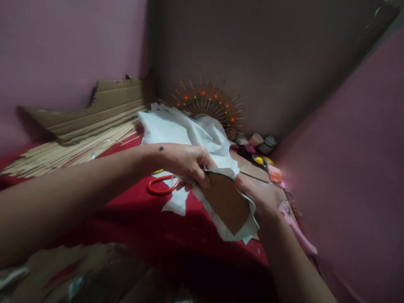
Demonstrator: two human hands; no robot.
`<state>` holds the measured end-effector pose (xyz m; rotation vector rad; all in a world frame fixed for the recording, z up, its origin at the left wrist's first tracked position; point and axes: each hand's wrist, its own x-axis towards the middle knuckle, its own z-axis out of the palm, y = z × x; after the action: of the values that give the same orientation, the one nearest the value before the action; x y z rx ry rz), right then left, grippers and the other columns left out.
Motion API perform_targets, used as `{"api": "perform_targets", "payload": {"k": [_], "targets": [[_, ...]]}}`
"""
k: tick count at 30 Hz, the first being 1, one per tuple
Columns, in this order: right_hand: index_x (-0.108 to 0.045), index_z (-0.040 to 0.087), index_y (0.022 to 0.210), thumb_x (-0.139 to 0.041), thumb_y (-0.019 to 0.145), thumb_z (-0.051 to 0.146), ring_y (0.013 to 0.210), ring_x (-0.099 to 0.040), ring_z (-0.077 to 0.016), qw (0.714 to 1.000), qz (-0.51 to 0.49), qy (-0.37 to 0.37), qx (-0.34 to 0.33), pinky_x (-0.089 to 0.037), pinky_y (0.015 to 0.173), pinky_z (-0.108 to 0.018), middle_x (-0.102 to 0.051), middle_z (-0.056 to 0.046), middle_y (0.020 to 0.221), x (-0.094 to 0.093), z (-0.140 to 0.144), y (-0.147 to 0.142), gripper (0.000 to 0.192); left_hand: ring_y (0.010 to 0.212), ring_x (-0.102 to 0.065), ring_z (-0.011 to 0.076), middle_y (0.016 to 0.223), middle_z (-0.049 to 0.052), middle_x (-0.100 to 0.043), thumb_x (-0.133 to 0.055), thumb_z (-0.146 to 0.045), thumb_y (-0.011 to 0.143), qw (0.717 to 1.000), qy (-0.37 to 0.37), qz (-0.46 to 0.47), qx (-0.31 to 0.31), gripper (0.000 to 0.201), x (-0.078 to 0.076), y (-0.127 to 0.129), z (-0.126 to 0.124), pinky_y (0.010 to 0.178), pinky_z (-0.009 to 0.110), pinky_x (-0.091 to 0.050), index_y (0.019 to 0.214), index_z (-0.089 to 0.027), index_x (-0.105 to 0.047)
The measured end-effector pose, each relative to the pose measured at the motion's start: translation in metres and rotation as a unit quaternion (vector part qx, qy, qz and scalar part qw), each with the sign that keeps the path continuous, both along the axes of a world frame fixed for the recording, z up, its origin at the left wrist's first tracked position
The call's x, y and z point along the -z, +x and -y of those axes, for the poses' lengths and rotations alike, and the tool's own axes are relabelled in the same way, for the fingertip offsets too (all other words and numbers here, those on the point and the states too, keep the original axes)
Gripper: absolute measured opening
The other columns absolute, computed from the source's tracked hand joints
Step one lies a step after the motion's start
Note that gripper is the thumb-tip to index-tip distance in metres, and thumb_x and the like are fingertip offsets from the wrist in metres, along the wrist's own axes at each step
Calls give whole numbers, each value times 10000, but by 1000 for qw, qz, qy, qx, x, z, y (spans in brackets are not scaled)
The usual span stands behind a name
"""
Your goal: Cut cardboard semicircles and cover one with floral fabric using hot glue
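Between my hands is a brown cardboard piece [225, 202] that comes to a point at its lower end. White fabric [225, 232] lies behind it and sticks out around its edges. My left hand [192, 164] pinches the upper left edge, thumb on the cardboard and fingers mostly hidden underneath. On the upper right edge, my right hand [254, 189] grips the fabric and cardboard, its fingers largely out of sight. Red-handled scissors [161, 186] lie by my left hand, blades not visible. A white fabric scrap [176, 203] sits beside them on the red cloth [142, 216].
More white cloth [179, 128] is spread at the back. Bundled thin sticks [63, 155] and torn corrugated cardboard [116, 99] lie to the left. A stick fan decorated with flowers [205, 99] leans on the wall. A pink glue gun [296, 231] lies right.
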<state>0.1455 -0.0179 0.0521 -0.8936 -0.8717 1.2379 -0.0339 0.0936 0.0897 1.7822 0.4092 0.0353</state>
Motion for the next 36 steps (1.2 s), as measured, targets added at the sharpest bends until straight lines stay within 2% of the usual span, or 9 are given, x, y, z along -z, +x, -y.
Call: {"api": "perform_targets", "payload": {"k": [3,7,10,16,20,24,30,33,36], "targets": [[-738,165,1034,-814,697,226,724,-736,-225,982,45,-105,-149,-595,688,-335,-770,-45,812,0,6,9,351,404,-540,95,548,-13,-622,-652,-162,700,998,-7,-51,29,147,3,3,-5,364,154,-426,835,-142,-706],[-674,160,1116,-747,745,465,676,-694,-210,946,-6,-166,-279,-572,660,-336,-730,-61,787,7,8,8,486,451,-569,119,573,-12,-640,-661,-191,701,995,-13,-81,56,154,5,7,-10,379,181,-439,847,-148,-686],[-672,143,1074,-677,784,525,691,-649,-191,936,-39,-186,-295,-543,620,-307,-707,-100,854,13,9,2,480,460,-569,123,543,-22,-620,-656,-196,707,993,-5,-87,76,121,8,10,-10,393,190,-433,821,-162,-680],[-644,163,1124,-724,776,421,718,-613,-154,928,-56,-217,-298,-502,613,-264,-682,-95,938,19,8,-1,440,460,-551,116,576,-8,-640,-683,-213,718,991,-15,-101,83,110,15,13,-9,386,194,-408,812,-158,-676],[-644,139,1100,-696,810,408,722,-607,-160,937,-92,-209,-266,-488,596,-256,-685,-104,900,23,7,2,400,508,-579,124,610,4,-643,-682,-216,736,998,-15,-47,28,104,17,10,-14,410,201,-423,804,-142,-657],[-617,110,1111,-693,791,404,711,-590,-160,926,-146,-247,-247,-491,583,-252,-674,-102,887,22,5,4,442,557,-639,157,594,9,-619,-702,-244,750,994,-80,29,-72,145,24,3,-20,482,242,-487,819,-133,-640],[-574,96,1067,-656,803,401,677,-534,-133,901,-227,-276,-245,-437,546,-221,-619,-77,874,25,4,3,411,852,-714,240,827,96,-697,-688,-222,719,957,-111,135,-234,238,37,-4,-21,795,378,-561,916,-99,-634],[-568,90,1072,-655,811,416,682,-520,-125,896,-263,-248,-258,-423,546,-212,-600,-81,899,31,4,5,426,973,-687,252,991,118,-699,-667,-270,729,946,-18,142,-292,348,35,-17,-22,831,371,-536,1034,-113,-610],[-574,97,1055,-665,810,420,691,-519,-122,890,-285,-239,-263,-425,553,-208,-601,-78,902,35,5,8,416,906,-669,239,969,94,-699,-613,-335,753,936,172,22,-306,347,31,-40,-23,779,344,-505,1034,-132,-634]]}}
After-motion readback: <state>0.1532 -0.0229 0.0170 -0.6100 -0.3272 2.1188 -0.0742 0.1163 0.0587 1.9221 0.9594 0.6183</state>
